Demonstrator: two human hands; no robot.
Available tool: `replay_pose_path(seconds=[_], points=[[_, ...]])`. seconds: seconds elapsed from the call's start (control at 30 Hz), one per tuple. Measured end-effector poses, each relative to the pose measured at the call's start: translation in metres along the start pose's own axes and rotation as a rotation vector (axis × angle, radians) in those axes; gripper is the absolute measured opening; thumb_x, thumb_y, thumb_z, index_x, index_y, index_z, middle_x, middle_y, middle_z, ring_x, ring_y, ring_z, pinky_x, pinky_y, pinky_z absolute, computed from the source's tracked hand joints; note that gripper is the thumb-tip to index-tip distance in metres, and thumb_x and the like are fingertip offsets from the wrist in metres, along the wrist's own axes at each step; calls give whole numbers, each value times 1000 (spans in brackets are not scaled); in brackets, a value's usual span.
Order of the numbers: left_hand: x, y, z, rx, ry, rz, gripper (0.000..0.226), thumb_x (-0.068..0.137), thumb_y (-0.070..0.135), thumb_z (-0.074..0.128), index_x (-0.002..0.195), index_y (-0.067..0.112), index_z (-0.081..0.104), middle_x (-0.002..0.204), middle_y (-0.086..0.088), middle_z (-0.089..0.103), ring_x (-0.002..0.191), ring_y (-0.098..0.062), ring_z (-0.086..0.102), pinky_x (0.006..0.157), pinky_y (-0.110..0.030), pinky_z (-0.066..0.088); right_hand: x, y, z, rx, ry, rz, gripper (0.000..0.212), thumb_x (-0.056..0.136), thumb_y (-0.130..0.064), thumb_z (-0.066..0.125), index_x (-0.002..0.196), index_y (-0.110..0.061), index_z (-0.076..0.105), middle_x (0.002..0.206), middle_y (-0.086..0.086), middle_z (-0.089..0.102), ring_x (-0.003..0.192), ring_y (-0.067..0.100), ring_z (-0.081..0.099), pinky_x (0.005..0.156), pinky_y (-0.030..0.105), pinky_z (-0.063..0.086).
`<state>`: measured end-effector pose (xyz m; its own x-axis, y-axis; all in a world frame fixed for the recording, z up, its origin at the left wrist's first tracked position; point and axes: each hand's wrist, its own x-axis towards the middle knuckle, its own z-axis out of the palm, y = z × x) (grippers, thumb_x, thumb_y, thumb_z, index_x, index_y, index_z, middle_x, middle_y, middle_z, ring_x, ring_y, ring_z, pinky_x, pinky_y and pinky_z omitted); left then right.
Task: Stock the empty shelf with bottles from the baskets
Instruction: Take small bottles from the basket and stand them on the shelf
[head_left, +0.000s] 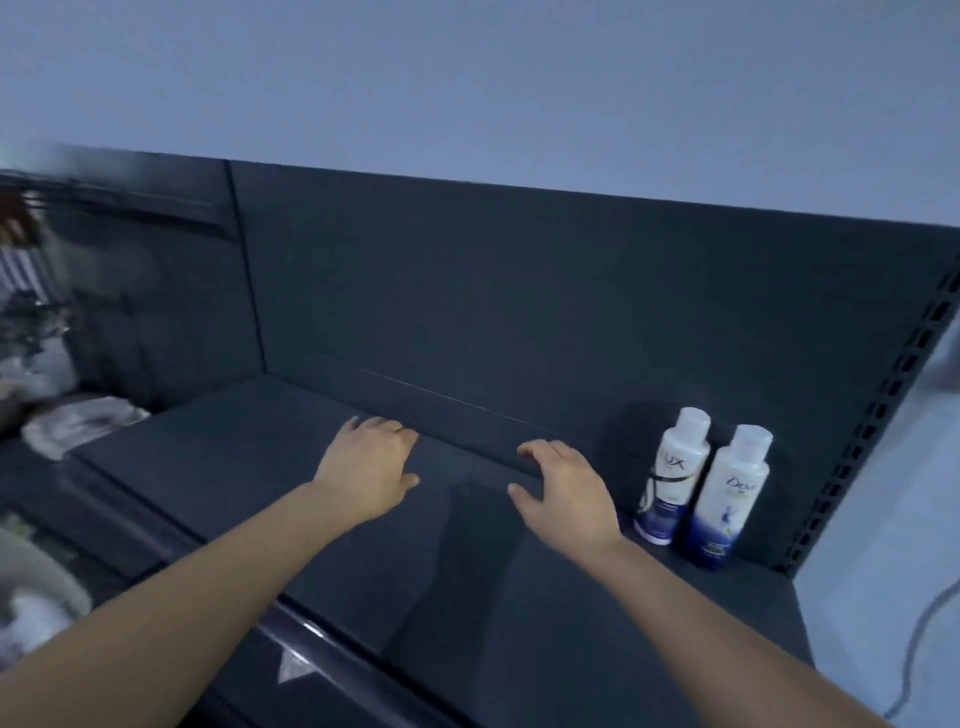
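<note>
Both your hands hover empty, fingers spread, above the shelf (291, 467): left hand (366, 467), right hand (563, 496). Two upright bottles, Lux bottle (672, 475) and Dove bottle (730, 491), stand just right of your right hand, the nearer one. No baskets are clearly visible.

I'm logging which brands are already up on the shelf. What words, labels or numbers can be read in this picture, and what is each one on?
"LUX": on the left white bottle, blurred but readable.
"Dove": on the right white bottle, beside the first at the right end of the dark shelf.
The smaller print on the blue lower part of both bottles is too blurred to read.
No text shows on the left hand or right hand.
</note>
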<state>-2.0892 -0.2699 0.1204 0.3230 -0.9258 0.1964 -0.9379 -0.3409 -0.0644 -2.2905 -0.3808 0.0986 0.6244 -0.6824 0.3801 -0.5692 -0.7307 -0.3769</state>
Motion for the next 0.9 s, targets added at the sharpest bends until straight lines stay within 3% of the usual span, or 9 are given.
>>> replay_pose_path(seconds=[0.1, 0.23, 0.33, 0.63, 0.9], points=[[-37, -54, 1, 79, -48, -144, 53, 94, 46, 50, 139, 18, 44, 140, -1, 48, 134, -21, 38, 117, -41, 22, 13, -44, 26, -16, -172, -73, 53, 93, -39, 58, 141, -21, 45, 137, -2, 52, 131, 18, 45, 103, 31, 42], [-90, -121, 4, 32, -117, -298, 49, 94, 40, 55, 136, 15, 46, 134, -3, 49, 128, -24, 42, 104, -37, 41, 24, -110, 61, -42, -320, -219, 57, 96, -39, 55, 147, -20, 39, 144, 1, 48, 137, 22, 39, 107, 34, 39], [-133, -169, 10, 29, -124, -419, 37, 90, 28, 55, 124, 14, 52, 123, -5, 53, 121, -26, 48, 97, -39, 46, 28, -163, 89, -70, -422, -337, 58, 96, -37, 55, 148, -21, 38, 147, 1, 45, 139, 24, 36, 112, 37, 36], [-245, -288, 10, 89, -162, -687, 44, 89, 41, 60, 124, 17, 53, 123, -4, 59, 115, -24, 55, 90, -38, 50, 26, -323, 168, -75, -520, -576, 55, 94, -38, 57, 144, -20, 42, 139, 3, 49, 132, 26, 41, 105, 37, 39], [-302, -383, 27, 81, -155, -783, 43, 88, 35, 64, 126, 18, 56, 124, -3, 61, 114, -23, 56, 91, -36, 48, 23, -432, 241, -80, -596, -605, 50, 93, -39, 57, 139, -22, 47, 136, 1, 52, 129, 24, 45, 102, 39, 44]])
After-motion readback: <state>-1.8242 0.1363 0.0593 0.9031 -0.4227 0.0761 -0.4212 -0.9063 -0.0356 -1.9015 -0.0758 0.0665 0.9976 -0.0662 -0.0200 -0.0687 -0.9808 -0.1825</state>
